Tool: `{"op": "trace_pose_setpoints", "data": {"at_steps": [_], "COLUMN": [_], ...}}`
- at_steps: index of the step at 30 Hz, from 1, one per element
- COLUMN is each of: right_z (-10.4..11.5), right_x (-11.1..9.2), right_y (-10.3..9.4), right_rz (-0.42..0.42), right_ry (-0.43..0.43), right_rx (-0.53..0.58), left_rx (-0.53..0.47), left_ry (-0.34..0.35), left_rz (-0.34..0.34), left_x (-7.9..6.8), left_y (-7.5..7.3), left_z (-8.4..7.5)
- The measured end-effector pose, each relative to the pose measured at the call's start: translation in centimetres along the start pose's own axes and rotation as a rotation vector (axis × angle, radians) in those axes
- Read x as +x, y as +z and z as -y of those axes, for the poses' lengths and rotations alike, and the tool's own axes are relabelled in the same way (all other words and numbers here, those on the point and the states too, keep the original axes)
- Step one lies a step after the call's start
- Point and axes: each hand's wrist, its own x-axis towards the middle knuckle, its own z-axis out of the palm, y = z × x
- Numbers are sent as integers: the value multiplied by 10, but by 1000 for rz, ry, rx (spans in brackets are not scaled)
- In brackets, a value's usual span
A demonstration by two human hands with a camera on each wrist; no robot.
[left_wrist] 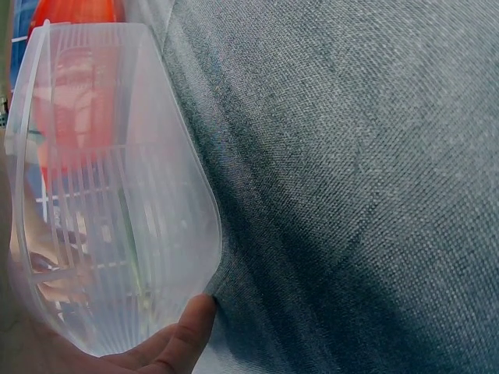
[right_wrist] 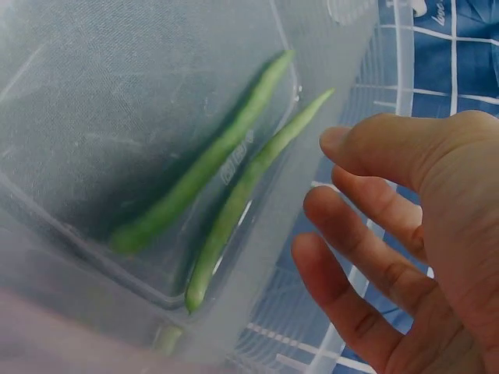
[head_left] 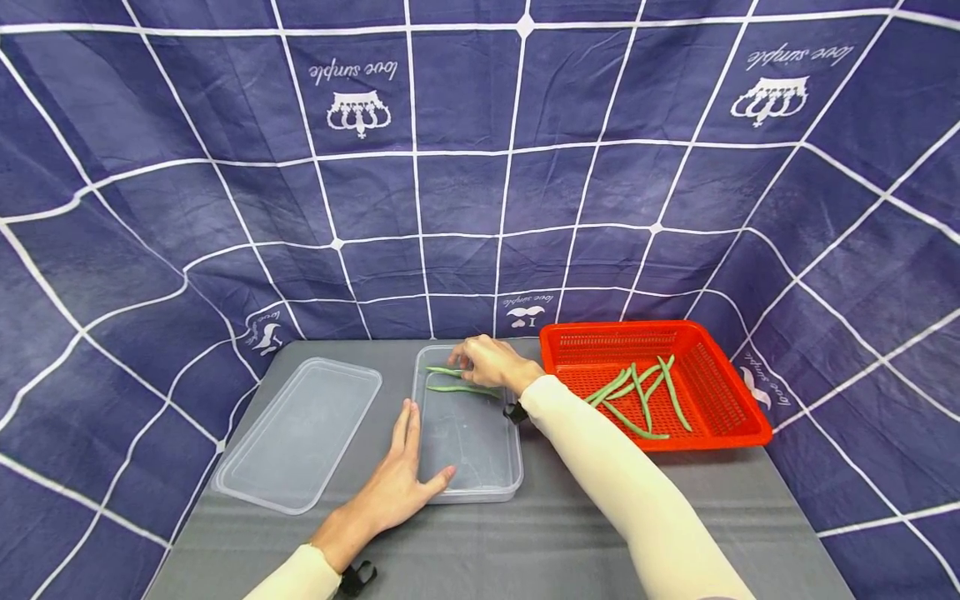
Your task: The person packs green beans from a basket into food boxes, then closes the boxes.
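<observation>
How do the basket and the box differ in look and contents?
The basket is red; the box is see-through. The basket has perforated walls; the box, solid ones. The basket holds several beans, some crossing; the box shows two, side by side. Both stand open on the table.

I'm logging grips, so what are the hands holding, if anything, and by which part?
Nothing is held: the right hand is empty beside two beans; the left hand touches the container.
</observation>
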Motion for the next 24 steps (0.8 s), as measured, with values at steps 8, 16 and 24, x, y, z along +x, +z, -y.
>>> {"op": "trace_pose_setpoints", "data": {"at_steps": [8,16,24], "right_z": [0,0,-6], "right_x": [-12,-26,-50], "right_y": [-15,-34,-51], "right_rz": [-19,-25,-56], "right_ry": [-1,-20,-36], "right_rx": [-6,-5,-44], "left_rx": [14,11,19], "left_ry": [20,3,-6], "left_rz": [-19,-6,1], "left_x": [1,1,1], "left_y": [1,0,1], "left_z": [-1,0,-2]}}
